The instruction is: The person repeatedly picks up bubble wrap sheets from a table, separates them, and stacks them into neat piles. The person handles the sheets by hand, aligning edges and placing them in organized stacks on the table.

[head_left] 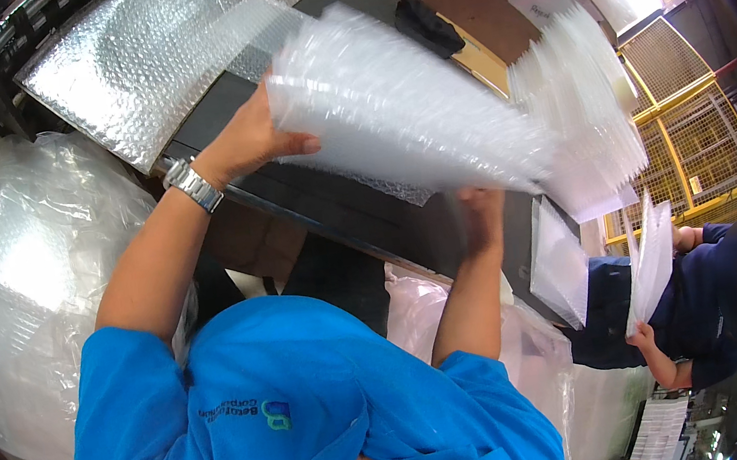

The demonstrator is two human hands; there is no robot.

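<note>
My left hand (256,138) grips the left end of a thick bundle of clear bubble wrap sheets (398,100), its thumb across the near edge. My right hand (481,206), partly smeared by motion, holds the bundle's lower right edge; most of its fingers are hidden under it. The bundle is tilted and blurred above a dark belt-like surface (328,203). Beneath it, more bubble wrap (391,188) lies on that surface. To the left, a wide silvery bubble wrap sheet (150,58) is spread flat.
A tall bubble wrap stack (572,110) stands at the right, a smaller pile (559,265) nearer. Beyond it a co-worker (677,310) holds some sheets (648,263). A large plastic bag (30,274) bulges at my left. Black cloth (427,25) lies at the back; yellow mesh fencing (701,140) stands far right.
</note>
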